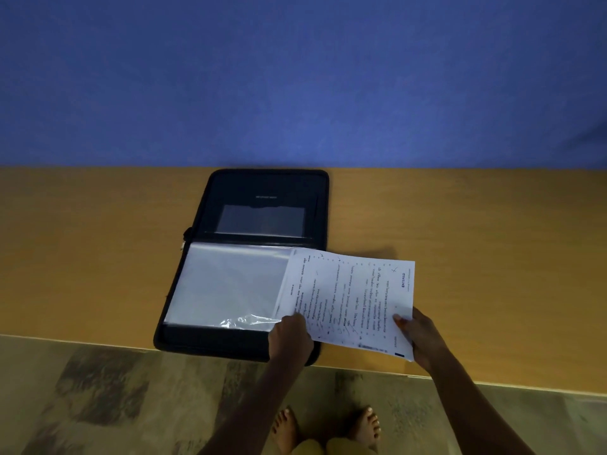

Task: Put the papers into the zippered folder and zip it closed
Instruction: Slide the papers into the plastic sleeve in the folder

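Left hand (290,336), right hand (423,339) gripping papers (348,297), one sheaf, one open zippered folder (262,192)

Open folder (259,192) on the counter (98,257), papers (348,297) over its near right side and past it, left hand (290,336) at their left, right hand (423,339) at their right

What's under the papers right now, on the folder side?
The papers' left part overlaps the clear sleeve of the open folder; their right part is over the wooden table. The sleeve's right edge and the folder's rim beneath them are hidden.
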